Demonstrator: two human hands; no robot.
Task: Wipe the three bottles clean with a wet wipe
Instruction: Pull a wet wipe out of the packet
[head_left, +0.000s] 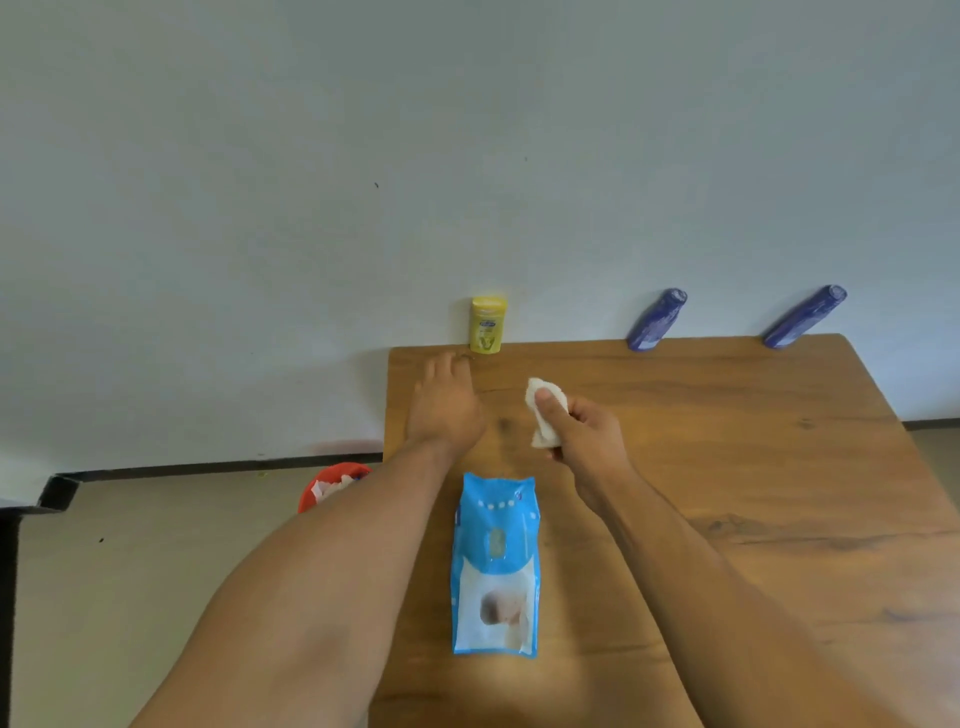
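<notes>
Checker: Room and surface first?

Tagger: Pale wall (363, 156), brown wooden table (727, 467) set against it, grey floor at left with a red bin (332, 486) holding white scraps.

Checker: Bottles?

Tagger: Three, all at the far table edge by the wall. Yellow bottle (488, 325) stands upright at left. Middle blue bottle (655, 321) and right blue bottle (804, 318) are well apart from it, both looking tilted rightward in this wide view.

Checker: Any readable text?

Tagger: No. Yellow one has a small blue logo on its label, too blurred to read. Middle blue one shows a pale patch near its base, unreadable. Wipes pack (496, 564) is blue and white, lying flat between the forearms, with an oval flap mid-pack and a printed photo on the lower panel — no legible brand.

Checker: Hands?

Tagger: Right hand (587, 436) pinches a bunched white wet wipe (544, 410), thumb on top and fingers curled under, over the table and apart from every bottle. Left hand (447, 405) is flat with fingers straight, fingertips just short of the yellow bottle's base, holding nothing — can't tell if it touches the wood.
</notes>
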